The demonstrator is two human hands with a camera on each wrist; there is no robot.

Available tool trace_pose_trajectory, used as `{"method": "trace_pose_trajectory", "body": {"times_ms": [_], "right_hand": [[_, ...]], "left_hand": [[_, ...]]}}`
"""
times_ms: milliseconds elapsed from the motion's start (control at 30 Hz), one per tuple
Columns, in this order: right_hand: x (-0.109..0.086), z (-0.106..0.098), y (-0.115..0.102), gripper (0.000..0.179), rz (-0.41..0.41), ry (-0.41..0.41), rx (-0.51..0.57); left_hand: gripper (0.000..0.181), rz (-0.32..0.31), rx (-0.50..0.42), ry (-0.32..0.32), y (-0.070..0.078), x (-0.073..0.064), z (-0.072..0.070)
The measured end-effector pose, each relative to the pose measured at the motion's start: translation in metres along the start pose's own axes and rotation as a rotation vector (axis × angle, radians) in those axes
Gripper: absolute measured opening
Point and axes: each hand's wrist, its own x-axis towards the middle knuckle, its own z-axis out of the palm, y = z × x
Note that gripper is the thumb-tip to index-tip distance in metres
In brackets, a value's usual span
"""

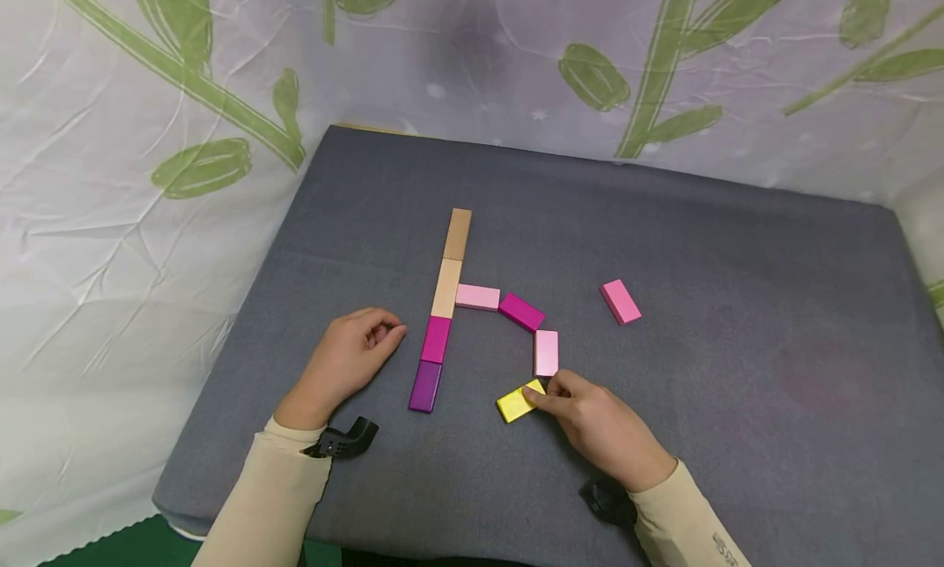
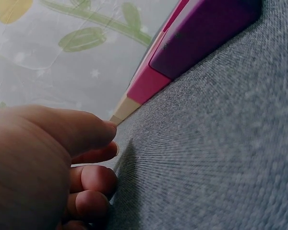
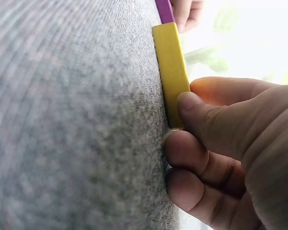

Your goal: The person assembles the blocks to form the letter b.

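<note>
With thumb and fingers, my right hand (image 1: 605, 428) pinches the near-right end of a yellow block (image 1: 514, 404) lying flat on the cloth. In the right wrist view the thumb presses the side of the yellow block (image 3: 169, 62). Just beyond it lies a light pink block (image 1: 546, 352), then a magenta block (image 1: 521, 312) and another pink block (image 1: 478, 297), curving toward a straight row. That row runs from a tan block (image 1: 457, 233) through beige (image 1: 446, 288) and magenta (image 1: 436, 340) to a purple block (image 1: 425, 387). Left of the row, my left hand (image 1: 342, 358) rests loosely curled, holding nothing.
A loose pink block (image 1: 621, 301) lies apart at the right. Grey cloth covers the table (image 1: 737, 305). A leaf-patterned white curtain (image 1: 501, 83) hangs behind the far edge and along the left side. Black wrist cameras (image 1: 347, 438) sit under both sleeves.
</note>
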Motion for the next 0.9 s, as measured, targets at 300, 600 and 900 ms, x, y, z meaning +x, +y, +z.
{"method": "trace_pose_trajectory", "body": {"times_ms": [300,600,900], "right_hand": [[-0.0012,0.0027,0.0023,0.044,-0.006,0.02,-0.001],[-0.0008,0.0011,0.0031,0.044,0.033,-0.007,-0.007],[-0.0006,0.0008,0.0032,0.046,0.009,0.009,-0.011]], "left_hand": [[0.008,0.0,0.0,-0.003,-0.0029,0.0,0.001],[0.009,0.008,0.001,0.003,-0.0039,0.0009,0.0019],[0.009,0.013,0.009,0.009,-0.0038,0.0013,0.0016]]}}
